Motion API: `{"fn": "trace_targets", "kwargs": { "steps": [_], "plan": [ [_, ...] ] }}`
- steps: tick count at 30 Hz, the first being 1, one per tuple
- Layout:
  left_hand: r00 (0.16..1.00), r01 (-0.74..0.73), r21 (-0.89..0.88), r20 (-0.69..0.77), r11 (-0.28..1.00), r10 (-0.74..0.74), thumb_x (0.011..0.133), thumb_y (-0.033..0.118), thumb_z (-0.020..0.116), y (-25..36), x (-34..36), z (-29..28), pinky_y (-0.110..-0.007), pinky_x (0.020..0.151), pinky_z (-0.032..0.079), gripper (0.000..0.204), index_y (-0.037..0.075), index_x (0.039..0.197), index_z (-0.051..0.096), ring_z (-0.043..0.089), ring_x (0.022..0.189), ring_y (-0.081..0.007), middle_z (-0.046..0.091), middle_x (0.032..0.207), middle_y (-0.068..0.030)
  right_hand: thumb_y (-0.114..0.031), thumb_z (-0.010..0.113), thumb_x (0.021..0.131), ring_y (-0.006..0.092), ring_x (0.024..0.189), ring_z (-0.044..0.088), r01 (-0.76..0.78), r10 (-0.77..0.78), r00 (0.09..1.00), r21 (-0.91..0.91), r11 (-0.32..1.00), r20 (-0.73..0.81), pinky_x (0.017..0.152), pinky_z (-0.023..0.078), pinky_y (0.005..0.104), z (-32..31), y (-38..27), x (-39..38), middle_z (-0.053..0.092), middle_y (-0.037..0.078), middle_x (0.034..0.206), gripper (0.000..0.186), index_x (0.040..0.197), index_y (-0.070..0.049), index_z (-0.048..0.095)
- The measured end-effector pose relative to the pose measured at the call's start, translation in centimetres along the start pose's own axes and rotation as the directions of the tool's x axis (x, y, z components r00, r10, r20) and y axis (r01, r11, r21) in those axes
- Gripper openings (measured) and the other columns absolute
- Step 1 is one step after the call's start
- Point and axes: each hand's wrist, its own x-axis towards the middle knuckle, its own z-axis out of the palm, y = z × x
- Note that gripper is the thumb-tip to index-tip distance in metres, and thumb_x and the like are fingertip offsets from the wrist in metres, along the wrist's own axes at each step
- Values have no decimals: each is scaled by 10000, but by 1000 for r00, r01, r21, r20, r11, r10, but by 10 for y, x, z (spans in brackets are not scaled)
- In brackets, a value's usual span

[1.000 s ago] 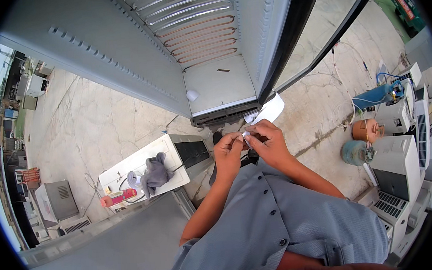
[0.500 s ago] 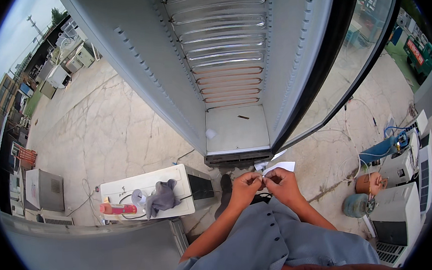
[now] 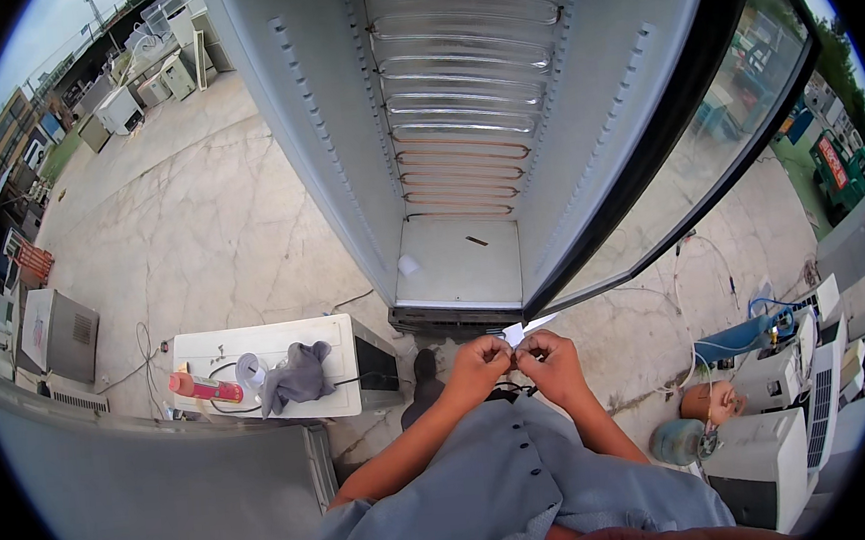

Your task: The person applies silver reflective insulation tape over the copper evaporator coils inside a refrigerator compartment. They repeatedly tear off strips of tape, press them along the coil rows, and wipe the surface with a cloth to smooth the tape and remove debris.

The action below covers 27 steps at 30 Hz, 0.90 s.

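My left hand (image 3: 479, 367) and my right hand (image 3: 550, 362) meet in front of my body with fingertips pinched together. Whatever they hold is too small to make out. Just beyond the fingertips shows a piece of white paper (image 3: 513, 335); whether the fingers touch it I cannot tell. Ahead stands a tall refrigerator cabinet (image 3: 345, 166), its inside facing me. Bare looped tubes (image 3: 463, 127) run up its back wall, silvery above and copper-coloured lower down. On its floor lie a small white scrap (image 3: 408, 265) and a short dark strip (image 3: 477, 241).
A glass door (image 3: 686, 172) swings out on the right. To my left, a white appliance (image 3: 346, 326) carries a grey cloth (image 3: 298, 378), a red bottle (image 3: 205, 388) and a clear cup (image 3: 250, 369). A blue cylinder (image 3: 743, 334) and gas canisters (image 3: 680, 441) stand right, among hoses.
My view has shifted, so the cabinet and side objects sit differently. Both hands stay pinched together but have drawn slightly apart. Less of the white paper shows beside my right hand.
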Motion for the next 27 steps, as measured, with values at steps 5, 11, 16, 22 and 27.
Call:
{"fn": "trace_targets", "kwargs": {
  "steps": [5, 11, 16, 22, 27],
  "plan": [
    [998, -59, -13, -2, 998, 59, 928, 17, 601, 12, 13, 9, -239, 712, 504, 51, -22, 931, 634, 607, 787, -65, 653, 852, -11, -37, 687, 831, 105, 707, 644, -85, 84, 996, 155, 984, 11, 663, 526, 260, -9, -13, 12, 695, 59, 793, 72, 814, 32, 679],
    [995, -99, -34, -20, 995, 98, 976, 49, 594, 47, 21, 16, -242, 730, 510, 87, -11, 934, 640, 611, 779, -72, 660, 858, -19, -69, 669, 882, 111, 730, 650, -93, 76, 995, 383, 919, 58, 661, 536, 254, -19, -32, 24, 697, 66, 842, 120, 914, 44, 692],
    [990, -140, 19, -21, 990, 140, 975, 58, 603, 42, 32, 16, -233, 690, 464, 80, 5, 931, 643, 551, 746, -57, 631, 835, 6, -72, 668, 898, 119, 748, 661, -96, 80, 995, 437, 895, 55, 696, 560, 267, -24, -41, 29, 699, 75, 853, 138, 931, 58, 697],
    [983, -179, 83, -11, 980, 181, 951, 45, 627, 47, 32, 20, -213, 648, 433, 59, 0, 915, 637, 524, 723, -21, 618, 795, 27, -76, 681, 898, 122, 755, 666, -129, 123, 992, 449, 884, 42, 710, 566, 272, -25, -36, 30, 699, 77, 841, 138, 925, 58, 697],
    [992, -125, 103, 32, 987, 123, 956, 48, 623, 49, 31, 17, -223, 689, 450, 59, 3, 928, 648, 549, 755, -48, 637, 843, 7, -71, 687, 887, 121, 752, 661, -94, 67, 995, 418, 903, 78, 714, 552, 266, -27, -28, 32, 695, 71, 836, 116, 891, 45, 690]
  ]
}}
